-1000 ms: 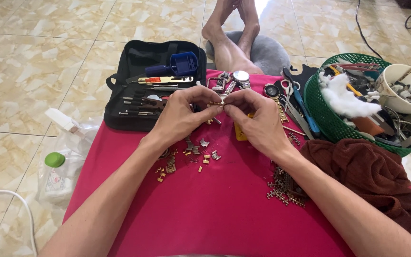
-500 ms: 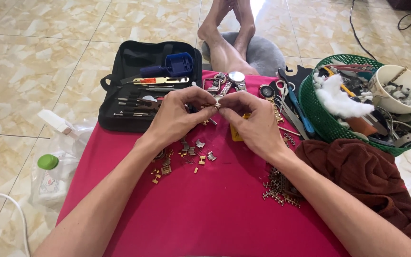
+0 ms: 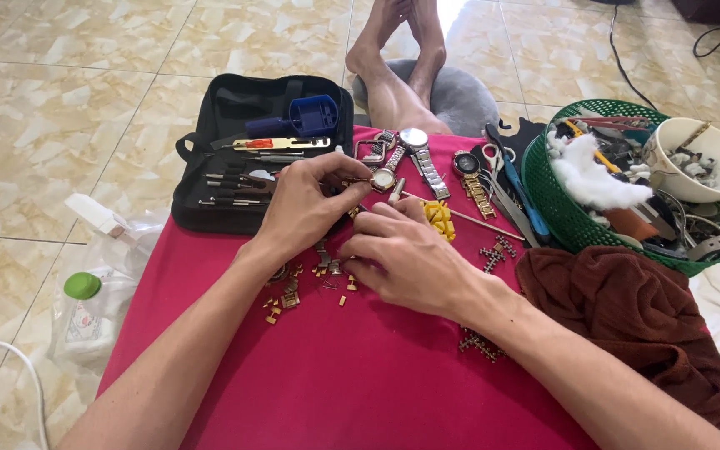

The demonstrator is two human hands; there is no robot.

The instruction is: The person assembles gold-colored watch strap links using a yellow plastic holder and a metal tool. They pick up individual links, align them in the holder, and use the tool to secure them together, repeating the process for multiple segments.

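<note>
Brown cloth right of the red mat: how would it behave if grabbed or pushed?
The brown cloth lies in soft rumpled folds, so it is probably floppy and would sag and drape from one pinch. Pushed, it would likely bunch up rather than slide as one piece. It looks thick and plush, so probably light for its bulk, not slippery, and unlikely to roll or break.

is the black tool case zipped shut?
No, the black tool case lies open flat on the floor, with a blue tool and a row of small drivers showing inside it.
</note>
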